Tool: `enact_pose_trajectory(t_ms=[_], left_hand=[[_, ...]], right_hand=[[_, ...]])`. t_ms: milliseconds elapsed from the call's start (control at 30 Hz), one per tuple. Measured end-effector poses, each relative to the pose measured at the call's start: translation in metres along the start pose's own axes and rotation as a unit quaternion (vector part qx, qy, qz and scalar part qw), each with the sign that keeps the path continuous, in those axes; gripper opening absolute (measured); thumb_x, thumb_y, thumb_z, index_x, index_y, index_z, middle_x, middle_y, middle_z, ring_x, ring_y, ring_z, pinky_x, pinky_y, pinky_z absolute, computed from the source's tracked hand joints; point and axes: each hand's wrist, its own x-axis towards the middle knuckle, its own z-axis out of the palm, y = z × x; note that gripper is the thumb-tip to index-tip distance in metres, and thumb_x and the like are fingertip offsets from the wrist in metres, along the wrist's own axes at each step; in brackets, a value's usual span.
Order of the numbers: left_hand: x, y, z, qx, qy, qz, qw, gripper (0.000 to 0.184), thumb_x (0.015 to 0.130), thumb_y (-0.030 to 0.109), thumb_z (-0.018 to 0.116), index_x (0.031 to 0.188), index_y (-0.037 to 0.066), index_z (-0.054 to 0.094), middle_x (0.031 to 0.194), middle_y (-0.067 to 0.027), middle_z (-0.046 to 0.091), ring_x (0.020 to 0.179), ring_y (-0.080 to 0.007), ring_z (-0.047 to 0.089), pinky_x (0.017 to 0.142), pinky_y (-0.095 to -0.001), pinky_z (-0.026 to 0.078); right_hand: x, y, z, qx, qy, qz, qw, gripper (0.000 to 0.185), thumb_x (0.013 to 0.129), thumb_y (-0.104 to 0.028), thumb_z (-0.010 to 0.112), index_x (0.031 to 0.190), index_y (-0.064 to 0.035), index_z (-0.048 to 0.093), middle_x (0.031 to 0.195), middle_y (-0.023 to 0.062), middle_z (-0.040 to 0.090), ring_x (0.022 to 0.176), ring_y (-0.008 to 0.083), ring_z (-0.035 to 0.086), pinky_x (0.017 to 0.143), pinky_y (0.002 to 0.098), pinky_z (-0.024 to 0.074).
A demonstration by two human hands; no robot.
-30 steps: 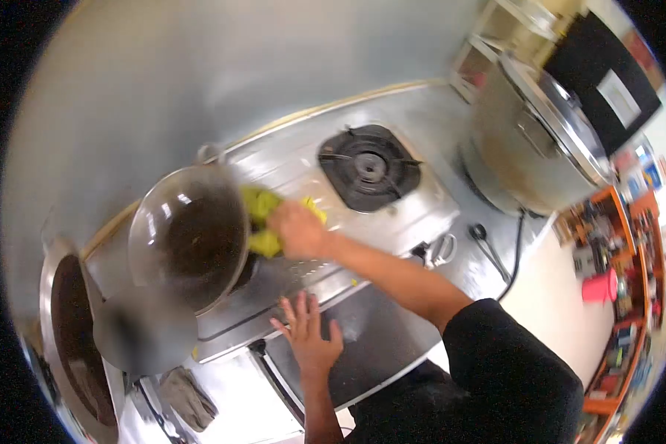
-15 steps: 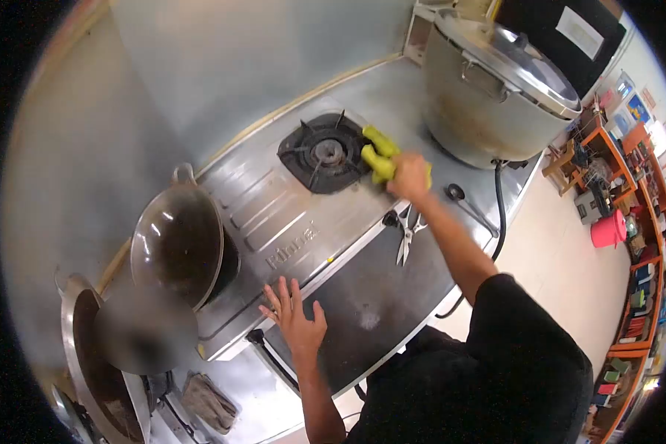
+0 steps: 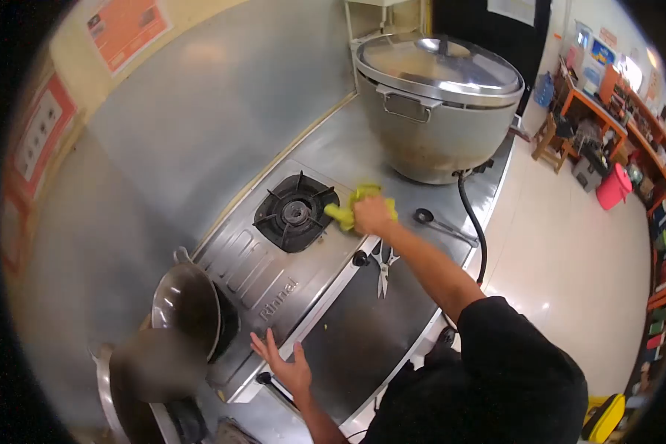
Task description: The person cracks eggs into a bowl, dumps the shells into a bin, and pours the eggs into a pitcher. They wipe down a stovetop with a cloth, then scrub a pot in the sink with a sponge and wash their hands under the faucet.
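Note:
My right hand [image 3: 374, 216] is closed on a yellow-green cloth [image 3: 342, 215], pressed against the stove top just right of the black burner grate [image 3: 296, 212]. The stove [image 3: 263, 285] is metal, with "Rinnai" embossed on its surface. Over its front edge my left hand [image 3: 288, 370] is held with the fingers spread and nothing in it. Whether its fingertips touch the metal I cannot tell. Scissors [image 3: 383, 270] lie on the dark surface below my right hand, beside a black stove knob [image 3: 360, 258]. A ladle [image 3: 445, 227] rests to the right.
A large lidded pot [image 3: 440, 126] stands at the back right, a black hose [image 3: 469, 211] hanging from its base. One wok [image 3: 187, 303] sits on the stove's left side, another pan [image 3: 111, 399] lower left. Shelves and a pink bin [image 3: 613, 186] stand across the floor.
The camera view has shifted, so more wall and floor show. My right hand has drawn the cloth into a tighter bunch beside the burner. My left hand stays spread near the front edge.

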Motion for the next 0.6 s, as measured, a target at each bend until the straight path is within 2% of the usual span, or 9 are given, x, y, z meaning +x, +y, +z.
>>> enact_pose_trajectory(t_ms=[67,133,167,200,300,333,433,533,600], left_hand=[[0.002,0.015,0.010,-0.097,0.031,-0.010,0.995,0.061,0.075,0.013,0.064,0.132,0.003,0.043,0.149,-0.0178,0.019,0.138,-0.0384,0.015,0.110,-0.0510,0.014],[-0.010,0.010,0.029,-0.163,0.000,0.031,0.986,0.070,0.078,0.018,0.064,0.138,0.002,0.033,0.149,-0.0188,0.018,0.137,-0.0366,0.019,0.109,-0.0484,0.020],[-0.019,0.022,0.042,-0.220,-0.014,0.014,0.975,0.073,0.078,0.019,0.065,0.139,0.002,0.029,0.149,-0.0191,0.019,0.137,-0.0362,0.020,0.108,-0.0478,0.022],[-0.028,0.030,0.051,-0.273,-0.029,-0.002,0.962,0.076,0.078,0.020,0.065,0.141,0.002,0.026,0.148,-0.0195,0.020,0.136,-0.0358,0.021,0.108,-0.0472,0.024],[-0.046,0.012,0.061,-0.226,0.043,0.115,0.966,0.087,0.073,0.023,0.071,0.142,0.004,0.022,0.145,-0.0192,0.027,0.132,-0.0339,0.029,0.105,-0.0465,0.030],[-0.054,0.017,0.051,-0.336,-0.015,0.027,0.942,0.084,0.072,0.023,0.071,0.140,0.003,0.027,0.143,-0.0204,0.030,0.131,-0.0348,0.031,0.105,-0.0456,0.031],[-0.064,0.045,0.030,-0.418,-0.090,-0.145,0.892,0.079,0.072,0.026,0.071,0.137,0.002,0.033,0.140,-0.0229,0.034,0.125,-0.0372,0.036,0.102,-0.0458,0.033],[-0.066,0.062,0.027,-0.242,-0.117,-0.144,0.952,0.076,0.074,0.030,0.068,0.136,0.003,0.036,0.137,-0.0249,0.037,0.118,-0.0395,0.041,0.099,-0.0474,0.035],[-0.068,0.077,0.027,-0.059,-0.118,-0.111,0.985,0.074,0.075,0.033,0.067,0.136,0.003,0.037,0.135,-0.0262,0.038,0.113,-0.0411,0.044,0.097,-0.0485,0.036]], right_hand=[[-0.034,-0.044,0.018,0.072,0.009,-0.006,0.997,0.020,0.070,-0.021,0.064,0.081,-0.0044,0.066,0.078,0.0161,0.065,0.074,0.0285,0.065,0.064,0.0423,0.0502],[-0.068,-0.094,0.056,0.151,0.104,-0.146,0.972,0.022,0.063,-0.015,0.065,0.080,-0.0015,0.063,0.073,0.0168,0.061,0.074,0.0323,0.062,0.066,0.0433,0.0495],[-0.084,-0.128,0.088,0.275,0.049,-0.143,0.949,0.025,0.065,-0.014,0.064,0.085,-0.0004,0.063,0.079,0.0177,0.063,0.075,0.0320,0.063,0.068,0.0419,0.0503],[-0.127,-0.131,-0.011,0.474,-0.129,-0.181,0.852,0.031,0.067,-0.016,0.063,0.095,-0.0028,0.062,0.085,0.0177,0.064,0.077,0.0310,0.064,0.070,0.0403,0.0512],[-0.178,-0.165,0.026,0.627,-0.205,-0.165,0.733,0.053,0.070,-0.030,0.065,0.116,-0.0066,0.053,0.096,0.0169,0.063,0.087,0.0299,0.062,0.075,0.0387,0.0491],[-0.191,-0.161,0.037,0.651,-0.225,-0.187,0.701,0.059,0.072,-0.035,0.067,0.121,-0.0058,0.051,0.100,0.0172,0.062,0.092,0.0304,0.062,0.078,0.0388,0.0483],[-0.215,-0.114,0.023,0.524,-0.302,-0.298,0.738,0.073,0.077,-0.048,0.065,0.129,-0.0028,0.042,0.105,0.0181,0.061,0.099,0.0326,0.059,0.084,0.0404,0.0466],[-0.251,-0.041,0.048,0.449,-0.185,-0.274,0.830,0.080,0.081,-0.057,0.058,0.134,-0.0010,0.036,0.116,0.0200,0.057,0.104,0.0359,0.056,0.089,0.0416,0.0443],[-0.283,0.033,0.059,0.467,-0.213,-0.145,0.846,0.078,0.083,-0.057,0.053,0.135,-0.0022,0.036,0.126,0.0209,0.052,0.109,0.0384,0.053,0.095,0.0413,0.0405]])
